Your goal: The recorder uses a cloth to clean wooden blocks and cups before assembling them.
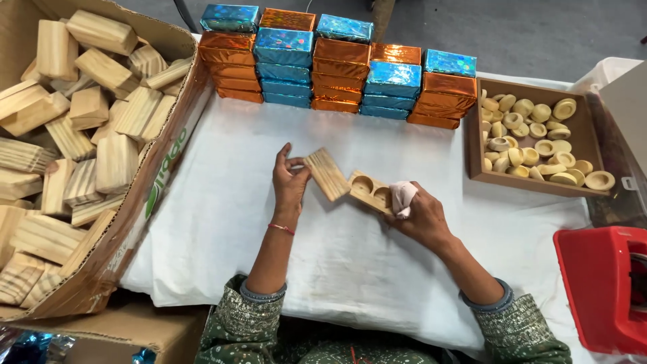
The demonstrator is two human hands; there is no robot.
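At nine o'clock, a large cardboard box (pixel 168 168) holds plain pine blocks (pixel 114 162). On the white-covered desk (pixel 222 222), the left hand (pixel 290 182) pinches a flat grooved wooden block (pixel 327 174). The right hand (pixel 421 216), closed on a pale cloth (pixel 403 197), presses a two-hollow wooden holder (pixel 371 191). At two o'clock, a wooden tray (pixel 586 138) holds small cups (pixel 532 138).
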